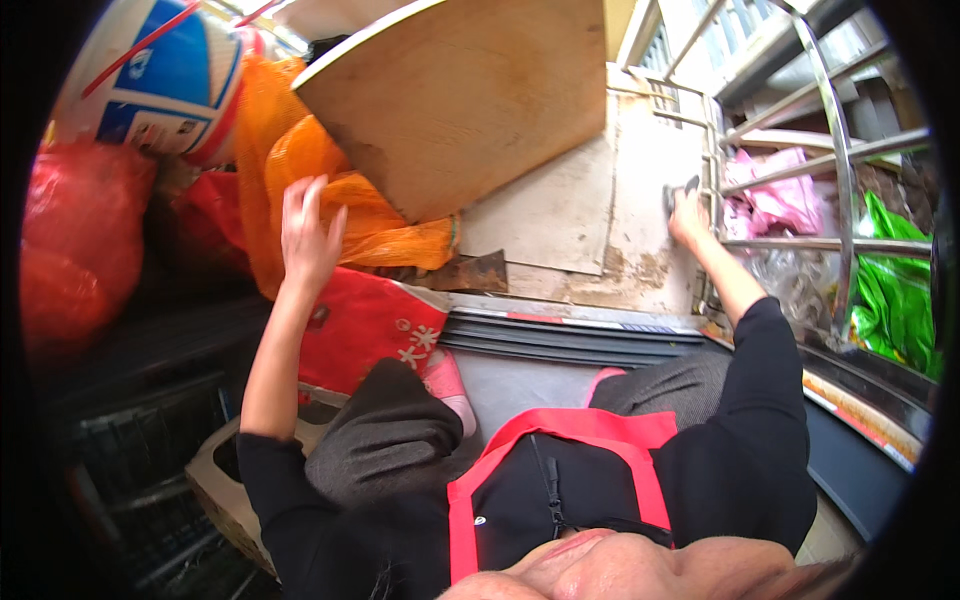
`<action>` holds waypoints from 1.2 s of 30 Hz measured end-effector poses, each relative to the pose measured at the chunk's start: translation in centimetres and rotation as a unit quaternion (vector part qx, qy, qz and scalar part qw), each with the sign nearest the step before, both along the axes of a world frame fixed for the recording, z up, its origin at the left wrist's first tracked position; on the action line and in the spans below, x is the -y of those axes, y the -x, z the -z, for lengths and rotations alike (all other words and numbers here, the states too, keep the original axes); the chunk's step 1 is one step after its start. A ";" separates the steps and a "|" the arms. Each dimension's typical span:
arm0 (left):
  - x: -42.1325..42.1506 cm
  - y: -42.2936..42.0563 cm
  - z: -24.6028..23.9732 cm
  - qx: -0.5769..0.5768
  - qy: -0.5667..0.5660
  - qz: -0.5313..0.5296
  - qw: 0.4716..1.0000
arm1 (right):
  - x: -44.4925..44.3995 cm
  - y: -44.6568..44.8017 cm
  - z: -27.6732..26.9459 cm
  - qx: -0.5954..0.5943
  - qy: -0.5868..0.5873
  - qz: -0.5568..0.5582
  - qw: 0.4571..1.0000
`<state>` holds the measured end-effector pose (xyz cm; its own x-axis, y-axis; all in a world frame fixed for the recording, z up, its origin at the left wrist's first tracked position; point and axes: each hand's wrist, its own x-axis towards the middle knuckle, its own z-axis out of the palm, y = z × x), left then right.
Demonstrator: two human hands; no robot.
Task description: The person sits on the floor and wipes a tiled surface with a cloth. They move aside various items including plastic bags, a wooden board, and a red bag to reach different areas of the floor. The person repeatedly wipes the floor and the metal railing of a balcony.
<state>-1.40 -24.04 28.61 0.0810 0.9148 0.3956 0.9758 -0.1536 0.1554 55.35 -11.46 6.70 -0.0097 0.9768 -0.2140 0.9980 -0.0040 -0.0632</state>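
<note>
My left hand is raised at the left with its fingers apart and nothing in it, over or beside an orange mesh bag. At the right, my right hand grips a small grey object, perhaps a cloth or pad, low over a dirty white board beside a metal railing. Between the hands, a large wooden panel leans across the board, its lower corner near the mesh bag. Brown stains mark the board's near end. A dark broken piece lies by the mesh bag.
Metal bars run along the right, with a pink bag and a green bag beyond. A dark sliding track crosses before my knees. Leftward are a red sack, a red plastic bag, a large bucket and a cardboard box.
</note>
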 end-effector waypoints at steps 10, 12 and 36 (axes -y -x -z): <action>-20.6 -2.8 -9.0 -0.090 0.248 -0.098 0.960 | 4.6 6.7 -2.4 -0.043 0.136 -0.111 0.984; -20.4 -3.5 -9.8 -0.170 0.297 -0.103 0.934 | 5.0 6.4 -2.8 -0.041 0.146 -0.109 0.982; 3.3 -17.9 -5.0 -0.103 0.112 0.038 0.988 | -16.4 3.7 -4.3 -0.821 -0.108 0.073 0.556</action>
